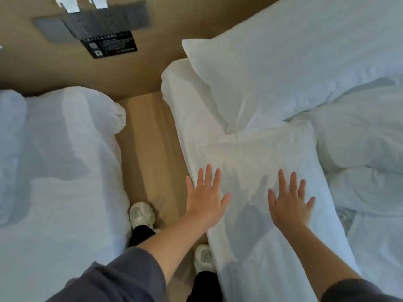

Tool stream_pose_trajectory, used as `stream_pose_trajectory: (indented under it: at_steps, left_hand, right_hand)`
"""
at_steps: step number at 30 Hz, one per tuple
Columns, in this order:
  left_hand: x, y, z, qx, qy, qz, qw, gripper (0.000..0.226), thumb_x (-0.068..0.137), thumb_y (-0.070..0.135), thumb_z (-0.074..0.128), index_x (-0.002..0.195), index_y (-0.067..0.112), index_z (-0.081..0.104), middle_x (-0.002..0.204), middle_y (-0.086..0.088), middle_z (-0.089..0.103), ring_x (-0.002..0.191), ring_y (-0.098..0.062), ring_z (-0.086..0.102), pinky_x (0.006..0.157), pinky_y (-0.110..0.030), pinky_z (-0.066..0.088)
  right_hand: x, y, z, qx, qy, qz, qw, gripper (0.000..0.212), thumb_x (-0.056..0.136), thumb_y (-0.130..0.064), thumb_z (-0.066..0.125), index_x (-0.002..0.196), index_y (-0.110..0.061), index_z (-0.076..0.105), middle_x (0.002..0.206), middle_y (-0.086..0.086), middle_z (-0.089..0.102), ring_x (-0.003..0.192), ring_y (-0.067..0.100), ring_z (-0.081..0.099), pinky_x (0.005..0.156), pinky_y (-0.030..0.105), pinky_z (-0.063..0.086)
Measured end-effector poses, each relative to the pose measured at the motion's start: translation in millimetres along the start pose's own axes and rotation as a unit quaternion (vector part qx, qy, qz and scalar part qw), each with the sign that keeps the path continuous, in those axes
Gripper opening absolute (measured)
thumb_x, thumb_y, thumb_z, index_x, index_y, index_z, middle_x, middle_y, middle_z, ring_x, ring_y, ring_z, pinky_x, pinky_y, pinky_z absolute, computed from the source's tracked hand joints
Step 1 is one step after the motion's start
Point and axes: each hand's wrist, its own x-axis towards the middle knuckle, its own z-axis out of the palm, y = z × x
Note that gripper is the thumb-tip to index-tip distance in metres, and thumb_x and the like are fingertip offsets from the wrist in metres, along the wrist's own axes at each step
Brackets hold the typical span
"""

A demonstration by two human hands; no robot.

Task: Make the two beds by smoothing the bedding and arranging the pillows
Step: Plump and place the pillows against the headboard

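Room: two beds stand side by side against a tan wall [152,68], with a narrow strip of tan floor [148,149] between them. Grey switch plates [91,25] and a black label [110,43] are fixed to the wall above the gap. You stand in that gap in white shoes [141,214] and dark trousers, with grey sleeves [122,277] pushed up your forearms.

Right bed [174,88]: a white pillow [272,73] lies at the head end, set at a slant, its near corner overlapping the sheet [250,153]. The sheet shows light creases just below the pillow. A white duvet [366,149] is bunched in thick folds along the far side of the bed, away from you.

Hands: your left hand [206,197] is at the near edge of this bed, palm down, fingers straight and fanned apart. Your right hand [290,203] is further in over the sheet, also palm down and spread wide. Neither grips anything. Finger shadows fall on the sheet beside them — whether the palms actually press the fabric cannot be told.

Left bed [65,214]: it is covered in white, and the bedding [72,118] at its head end is lumpy and uneven.
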Motion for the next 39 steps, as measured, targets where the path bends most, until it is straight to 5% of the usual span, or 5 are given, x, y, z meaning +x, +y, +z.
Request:
stream_pose_trajectory:
  at_steps: [7,14,20,24,39]
  left_hand:
    - [30,73,80,-0.176,-0.056,-0.118,0.976,0.091,0.091,0.069,0.035,0.152,0.027,-0.018,0.161,-0.010,-0.018,0.149,-0.032,-0.003,0.116,-0.057,0.015]
    - [75,106,127,-0.488,-0.159,-0.339,0.789,0.150,0.060,0.072,0.075,0.145,0.014,-0.034,0.161,-0.014,0.008,0.143,-0.032,0.026,0.113,-0.040,0.029]
    - [88,111,156,-0.527,-0.044,-0.339,0.778,0.128,0.067,0.056,0.081,0.150,0.003,-0.001,0.150,-0.012,0.034,0.133,-0.029,0.041,0.102,-0.031,0.038]
    - [76,118,153,-0.559,-0.017,-0.313,0.768,0.107,0.076,0.047,0.078,0.151,0.006,0.012,0.147,-0.008,0.043,0.128,-0.027,0.048,0.095,-0.025,0.038]
    - [-88,46,27,-0.677,0.108,-0.249,0.684,0.092,0.052,0.053,0.090,0.132,0.024,0.054,0.113,0.013,0.066,0.108,-0.010,0.061,0.099,-0.030,0.046]
  right_hand:
    - [35,70,50,0.066,-0.015,0.045,0.997,0.076,0.091,-0.070,0.015,0.150,-0.037,-0.018,0.162,0.003,-0.016,0.149,0.036,-0.007,0.109,0.071,0.016]
    - [78,96,93,0.122,-0.015,0.065,0.990,0.098,0.080,-0.083,0.028,0.149,-0.034,-0.021,0.162,0.009,-0.011,0.148,0.035,0.000,0.111,0.068,0.013]
    - [97,100,106,0.187,0.049,0.081,0.978,0.110,0.069,-0.085,0.048,0.146,-0.012,0.017,0.141,0.018,0.037,0.130,0.037,0.037,0.103,0.053,0.031]
    - [87,102,94,0.238,0.051,0.079,0.967,0.071,0.080,-0.073,0.053,0.110,-0.010,0.040,0.111,0.016,0.059,0.103,0.037,0.056,0.079,0.042,0.039]
    - [-57,41,-92,0.264,0.115,-0.080,0.954,0.057,0.082,-0.065,0.061,0.103,-0.013,0.054,0.075,0.000,0.055,0.077,0.030,0.056,0.065,0.035,0.035]
